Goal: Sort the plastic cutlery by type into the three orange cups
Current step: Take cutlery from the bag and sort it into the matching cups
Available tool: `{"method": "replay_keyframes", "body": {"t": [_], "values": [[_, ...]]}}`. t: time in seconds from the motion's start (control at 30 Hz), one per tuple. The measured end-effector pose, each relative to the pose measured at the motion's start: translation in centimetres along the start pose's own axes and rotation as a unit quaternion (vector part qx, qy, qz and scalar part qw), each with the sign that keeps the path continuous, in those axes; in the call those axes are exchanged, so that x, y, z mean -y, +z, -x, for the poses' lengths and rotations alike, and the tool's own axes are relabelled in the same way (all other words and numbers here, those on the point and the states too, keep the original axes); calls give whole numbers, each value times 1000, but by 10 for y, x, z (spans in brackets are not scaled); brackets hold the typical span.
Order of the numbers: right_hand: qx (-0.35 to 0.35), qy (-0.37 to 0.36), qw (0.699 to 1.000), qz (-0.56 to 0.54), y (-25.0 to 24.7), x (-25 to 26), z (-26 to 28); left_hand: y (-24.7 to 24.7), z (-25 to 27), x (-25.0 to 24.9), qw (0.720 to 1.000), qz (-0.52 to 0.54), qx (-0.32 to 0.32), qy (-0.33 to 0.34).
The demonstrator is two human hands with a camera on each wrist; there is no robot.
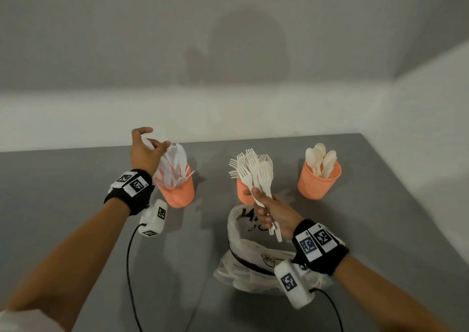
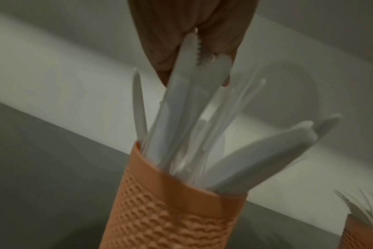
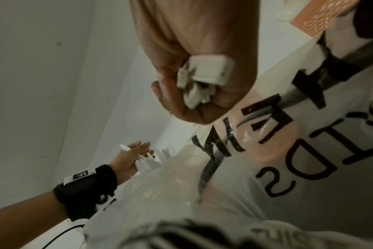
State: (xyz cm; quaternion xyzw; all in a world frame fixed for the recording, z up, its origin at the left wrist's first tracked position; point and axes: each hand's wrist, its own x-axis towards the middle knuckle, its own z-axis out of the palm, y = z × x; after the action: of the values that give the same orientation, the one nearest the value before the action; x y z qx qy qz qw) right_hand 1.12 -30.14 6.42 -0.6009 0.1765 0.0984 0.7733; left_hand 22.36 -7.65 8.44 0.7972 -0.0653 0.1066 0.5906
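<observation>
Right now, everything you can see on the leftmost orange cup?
The leftmost orange cup looks plastic, with a smooth rim band above a dimpled wall. It stands upright on the grey table, apart from the middle cup, crammed with white knives fanning out. The left hand hovers at the blade tips, fingers loosely spread.

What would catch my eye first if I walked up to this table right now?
Probably the three textured orange plastic cups on the grey table: the left cup bristles with white plastic knives, the right cup holds white plastic spoons. In the middle, the right hand grips a fan of white plastic forks above a crumpled clear plastic bag, while the left hand is at the knife tips.
</observation>
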Motion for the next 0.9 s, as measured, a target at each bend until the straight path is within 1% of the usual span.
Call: {"method": "replay_keyframes", "body": {"t": [0.17,0.27,0.33,0.43,0.5,0.57,0.6,0.67,0.73,0.8,0.83,0.87,0.9], "values": [[-12,2,1000,-1,5,-1,0,1,3,-9,997,-57,-5,54],[-16,2,1000,0,4,-3,2,3,2,-5,998,-48,-10,30],[-17,2,1000,-2,3,-3,3,5,0,-1,997,-81,-3,16],[-22,4,1000,1,2,-3,4,6,0,2,981,-184,55,-10],[-23,5,1000,6,3,-4,4,7,1,3,971,-214,97,-34],[-24,5,1000,8,3,-4,4,7,0,3,967,-224,114,-33],[-25,4,1000,8,3,-3,4,6,0,1,972,-212,101,-22],[-27,1,1000,9,4,-2,5,6,3,-3,984,-166,55,22],[-27,-4,1000,7,4,-2,5,4,5,-7,985,-157,26,64],[-26,-5,1000,6,5,-2,5,2,3,-5,975,-194,31,107],[-24,-5,1000,4,6,-2,5,2,2,-3,965,-224,44,127],[-23,-3,1000,0,6,-2,5,2,2,0,955,-255,68,138],[-21,-2,1000,-5,7,-2,6,3,2,2,945,-281,98,136]]}}
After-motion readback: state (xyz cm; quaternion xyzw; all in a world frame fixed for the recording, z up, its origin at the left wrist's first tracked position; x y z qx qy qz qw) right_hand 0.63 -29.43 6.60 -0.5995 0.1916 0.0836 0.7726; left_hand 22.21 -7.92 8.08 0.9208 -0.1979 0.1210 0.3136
